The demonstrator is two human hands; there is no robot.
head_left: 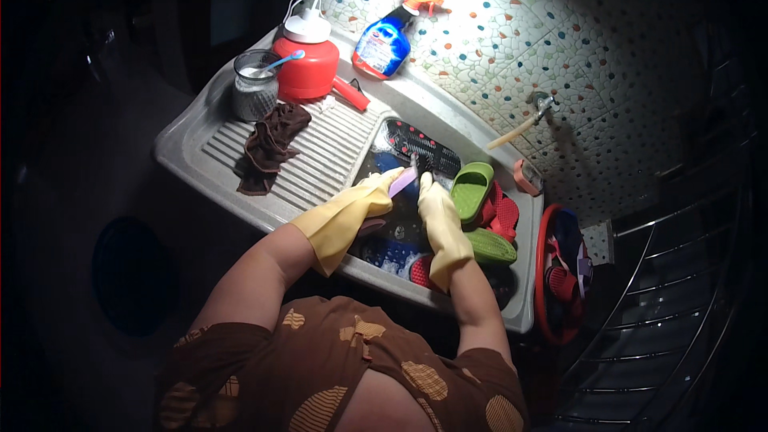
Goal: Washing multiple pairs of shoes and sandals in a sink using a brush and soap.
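Over the water-filled sink basin, both my hands wear pale yellow rubber gloves. My left hand (379,194) is closed around a flat light-purple piece (402,182), its exact kind unclear. Close beside it, my right hand (438,198) has its fingers curled in; whatever it grips is hidden. A dark shoe sole with red dots (420,144) leans at the basin's far side, just beyond my fingers. Green clogs (472,190) and a red slipper (503,213) crowd the basin to the right of my right hand. Blue footwear (390,254) lies in sudsy water nearer me.
On the ribbed drainboard (320,148) are a crumpled brown cloth (272,144), a glass jar (255,88) and a red container (308,68). A blue spray bottle (384,44) stands behind. Right of the sink sit a tap (542,102), a red tub (546,312) and a metal rack (640,320).
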